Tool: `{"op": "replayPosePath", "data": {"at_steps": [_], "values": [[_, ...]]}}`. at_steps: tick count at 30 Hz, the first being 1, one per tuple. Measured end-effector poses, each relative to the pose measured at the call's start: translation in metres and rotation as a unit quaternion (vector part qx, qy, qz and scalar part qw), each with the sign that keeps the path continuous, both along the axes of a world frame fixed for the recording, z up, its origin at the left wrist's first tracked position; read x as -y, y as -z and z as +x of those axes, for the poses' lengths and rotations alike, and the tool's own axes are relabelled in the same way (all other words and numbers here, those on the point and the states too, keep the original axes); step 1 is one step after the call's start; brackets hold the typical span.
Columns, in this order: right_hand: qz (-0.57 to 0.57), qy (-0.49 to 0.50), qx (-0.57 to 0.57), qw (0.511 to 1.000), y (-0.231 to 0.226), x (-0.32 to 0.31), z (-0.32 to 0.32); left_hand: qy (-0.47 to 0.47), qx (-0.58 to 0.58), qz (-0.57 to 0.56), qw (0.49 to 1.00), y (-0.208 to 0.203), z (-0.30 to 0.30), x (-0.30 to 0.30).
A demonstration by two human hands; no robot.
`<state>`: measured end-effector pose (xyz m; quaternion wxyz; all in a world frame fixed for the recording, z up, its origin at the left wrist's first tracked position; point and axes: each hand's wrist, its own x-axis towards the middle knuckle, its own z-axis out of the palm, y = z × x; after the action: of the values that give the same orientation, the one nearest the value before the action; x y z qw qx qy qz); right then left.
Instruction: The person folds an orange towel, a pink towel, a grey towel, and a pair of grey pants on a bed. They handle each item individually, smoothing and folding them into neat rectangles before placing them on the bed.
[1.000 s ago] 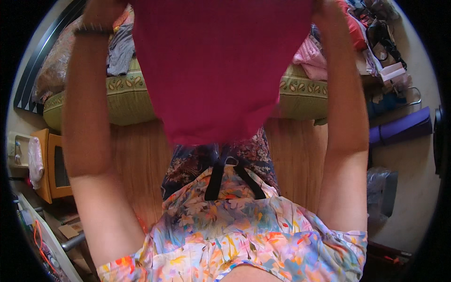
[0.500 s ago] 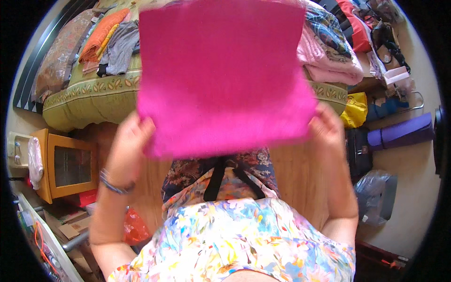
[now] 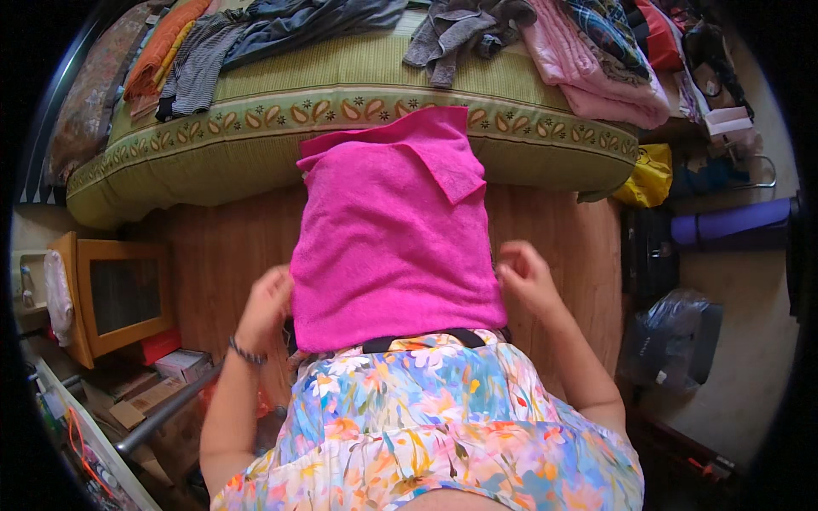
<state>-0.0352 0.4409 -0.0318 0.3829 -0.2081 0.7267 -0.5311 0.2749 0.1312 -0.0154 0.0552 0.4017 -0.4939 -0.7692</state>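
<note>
A bright pink towel (image 3: 388, 247) lies spread over my lap. Its far edge rests against the side of the bed, and the far right corner is folded back over the cloth. My left hand (image 3: 269, 300) is beside the towel's left edge, fingers loosely bent and not gripping it; whether the fingertips touch the cloth is hard to tell. On the other side my right hand (image 3: 527, 274) hovers just off the right edge, thumb and fingers apart, holding nothing. Below the towel, a black strap shows at my waist.
Ahead stands a bed (image 3: 341, 111) with a green patterned cover. On it lie a grey cloth (image 3: 464, 38), dark trousers (image 3: 307, 30), striped clothing (image 3: 198, 72), an orange cloth (image 3: 166, 51) and a folded pink blanket (image 3: 596, 77). A wooden cabinet (image 3: 123, 294) stands left, a purple rolled mat (image 3: 731, 223) right.
The pink towel, held up and stretched between both hands before, has come down onto my lap. Both hands have let go and moved lower and closer together. The bed's clothes now show.
</note>
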Motion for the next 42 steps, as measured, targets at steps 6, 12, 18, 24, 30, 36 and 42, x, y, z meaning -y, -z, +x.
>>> {"op": "replayPosePath", "data": {"at_steps": [6, 12, 18, 24, 30, 36, 42], "values": [[-0.065, -0.134, -0.370, 0.917, -0.021, 0.114, -0.057, -0.075, -0.019, -0.108, 0.991, 0.070, -0.088, 0.103], [-0.115, -0.053, -0.270, 0.955, -0.005, 0.153, -0.088, 0.053, -0.016, -0.633, 0.772, 0.066, -0.143, 0.120], [-0.104, 0.020, -0.063, 0.992, 0.004, 0.175, -0.109, 0.120, -0.093, -0.389, 0.909, 0.038, -0.149, 0.118], [-0.119, 0.058, -0.105, 0.986, 0.019, 0.181, -0.113, 0.196, -0.083, -0.405, 0.889, 0.027, -0.128, 0.131], [-0.142, 0.102, -0.184, 0.967, 0.013, 0.204, -0.125, 0.013, -0.161, -0.286, 0.945, 0.015, -0.150, 0.139], [-0.038, 0.079, -0.357, 0.930, 0.026, 0.217, -0.135, 0.033, -0.017, -0.381, 0.924, 0.060, -0.165, 0.164], [-0.086, 0.111, -0.440, 0.887, 0.053, 0.213, -0.139, 0.020, -0.022, -0.464, 0.885, 0.095, -0.159, 0.161]]}}
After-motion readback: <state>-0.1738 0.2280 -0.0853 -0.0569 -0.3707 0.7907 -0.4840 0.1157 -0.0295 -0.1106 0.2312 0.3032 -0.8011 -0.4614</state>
